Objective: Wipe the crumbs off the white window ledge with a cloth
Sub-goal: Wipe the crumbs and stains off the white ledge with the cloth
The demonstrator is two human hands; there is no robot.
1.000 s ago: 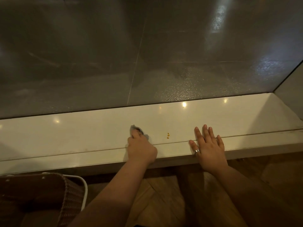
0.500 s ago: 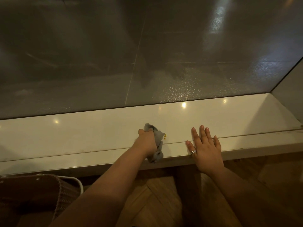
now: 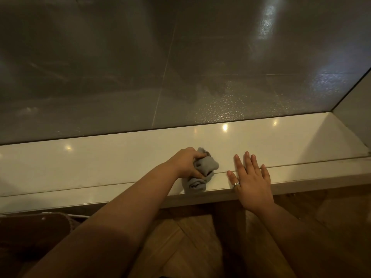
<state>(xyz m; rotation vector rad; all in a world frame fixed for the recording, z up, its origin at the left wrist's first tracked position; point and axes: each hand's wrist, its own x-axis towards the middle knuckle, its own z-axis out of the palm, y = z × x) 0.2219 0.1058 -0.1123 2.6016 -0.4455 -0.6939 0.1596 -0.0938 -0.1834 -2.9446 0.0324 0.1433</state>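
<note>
At the far left bottom corner you have a brown woven basket [image 3: 34, 229] with a white rim on the floor below the ledge; whether anything lies in it you cannot tell, since only a dark top shows. Above it runs the white window ledge [image 3: 100, 167], glossy, with small light reflections on it and a thin seam along its length. Your left hand [image 3: 185, 163] reaches in over the ledge near its middle, its grip closed around a bunched grey cloth [image 3: 202, 173]. The cloth is pressed on the ledge, its lower folds lying across the seam and reaching the front edge. No crumbs show on the bare surface around the cloth. Just right of the cloth, apart from it, your right hand [image 3: 251, 179] lies flat on the ledge, palm down, fingers spread, holding nothing; a ring [image 3: 236, 184] sits on the thumb. Behind it all stands the dark window glass [image 3: 180, 67], and wooden floor [image 3: 190, 247] shows beneath your arms.
</note>
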